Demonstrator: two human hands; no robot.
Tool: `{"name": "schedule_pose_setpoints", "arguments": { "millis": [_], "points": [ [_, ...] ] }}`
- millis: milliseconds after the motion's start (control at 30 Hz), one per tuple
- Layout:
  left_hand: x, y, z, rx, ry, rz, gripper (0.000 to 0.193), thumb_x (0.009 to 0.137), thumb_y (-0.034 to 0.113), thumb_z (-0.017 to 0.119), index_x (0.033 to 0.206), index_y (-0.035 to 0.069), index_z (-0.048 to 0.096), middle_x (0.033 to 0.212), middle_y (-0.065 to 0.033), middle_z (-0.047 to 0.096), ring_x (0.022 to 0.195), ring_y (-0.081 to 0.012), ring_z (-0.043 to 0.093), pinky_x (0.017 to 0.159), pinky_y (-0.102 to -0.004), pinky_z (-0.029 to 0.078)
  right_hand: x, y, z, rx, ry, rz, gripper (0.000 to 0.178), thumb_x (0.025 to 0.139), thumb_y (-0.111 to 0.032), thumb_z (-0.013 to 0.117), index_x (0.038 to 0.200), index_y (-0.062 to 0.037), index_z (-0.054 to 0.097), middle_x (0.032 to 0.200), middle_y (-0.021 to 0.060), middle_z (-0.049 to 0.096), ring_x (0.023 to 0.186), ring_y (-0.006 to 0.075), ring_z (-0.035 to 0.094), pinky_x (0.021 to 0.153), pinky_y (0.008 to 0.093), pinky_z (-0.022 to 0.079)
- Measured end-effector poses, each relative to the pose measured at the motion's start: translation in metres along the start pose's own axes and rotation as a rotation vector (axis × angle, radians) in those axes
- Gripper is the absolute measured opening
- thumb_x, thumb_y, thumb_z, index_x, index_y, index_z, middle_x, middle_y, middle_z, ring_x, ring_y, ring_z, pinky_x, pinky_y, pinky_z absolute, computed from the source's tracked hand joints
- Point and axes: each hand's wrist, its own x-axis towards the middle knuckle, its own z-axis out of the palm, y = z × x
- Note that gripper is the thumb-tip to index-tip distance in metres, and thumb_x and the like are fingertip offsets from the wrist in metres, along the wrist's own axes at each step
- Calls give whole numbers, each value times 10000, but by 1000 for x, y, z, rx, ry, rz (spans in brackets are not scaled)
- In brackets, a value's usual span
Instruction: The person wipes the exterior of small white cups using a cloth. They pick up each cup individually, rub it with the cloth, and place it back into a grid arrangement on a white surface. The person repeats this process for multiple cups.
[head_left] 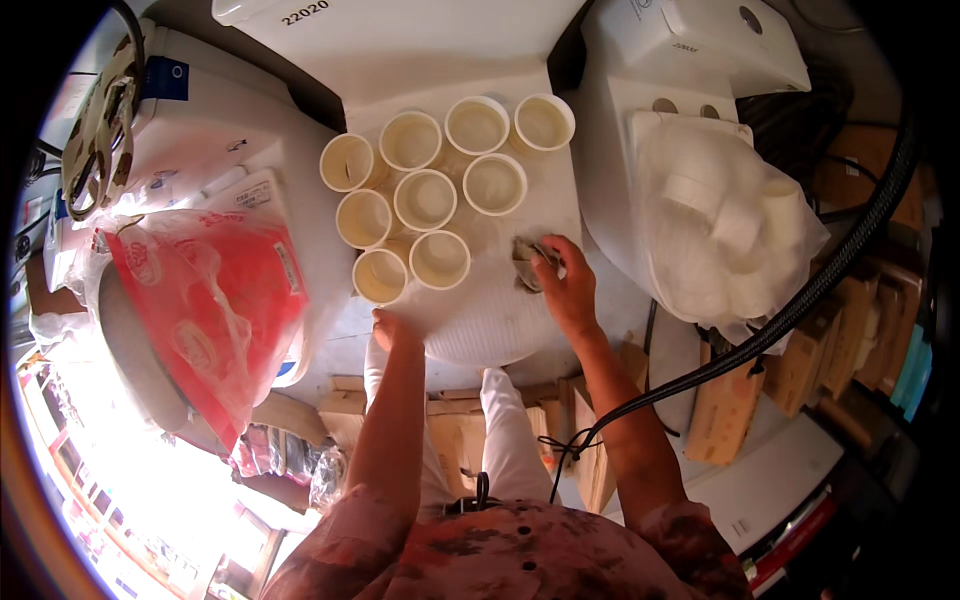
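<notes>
Several cream-coloured round cups (pixel 425 199) stand upright, mouths up, in a loose cluster on a white rounded surface (pixel 485 325). They look hollow inside. My right hand (pixel 567 283) is over the right side of this surface, its fingers closed on a crumpled grey-brown rag (pixel 527 265) that touches the surface. My left hand (pixel 394 327) is at the near left edge, just below the nearest cups; its fingers are mostly hidden, so its grip does not show.
To the left, a red sheet in clear plastic (pixel 215 310) lies over white fixtures. A clear bag of white parts (pixel 730 210) rests on the right fixture. A thick black cable (pixel 790 310) crosses the right side. Cardboard boxes (pixel 725 415) stand lower right.
</notes>
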Motion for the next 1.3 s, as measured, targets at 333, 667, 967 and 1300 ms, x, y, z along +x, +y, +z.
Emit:
{"name": "schedule_pose_setpoints", "arguments": {
  "millis": [333,667,967,1300],
  "points": [
    [-36,53,11,12,270,-279,625,926,427,252,966,-11,696,970,-238,683,909,-429,639,792,-494,493,44,67,29,-249,361,24,382,947,-245,550,1274,-52,515,1219,208,590,1129,390,548,943,442,434],
    [-39,55,3,46,255,-344,610,947,408,233,958,13,699,967,-212,695,909,-421,649,784,-492,511,40,-10,3,-124,161,-199,408,884,-161,627,1274,-83,535,1033,170,642,901,320,634,812,404,495],
    [-27,50,15,64,245,-320,558,948,379,255,964,27,687,1007,-188,695,893,-404,663,763,-477,529,67,-28,32,-405,-196,-345,218,818,-140,687,1016,-80,619,813,191,589,719,362,627,630,436,505],
    [-33,54,7,114,208,-302,481,938,358,302,978,52,672,998,-179,699,920,-397,668,781,-473,538,69,-6,-19,-335,-2,-308,177,816,-79,690,985,-66,638,839,165,640,662,293,649,583,360,504]
  ]
}}
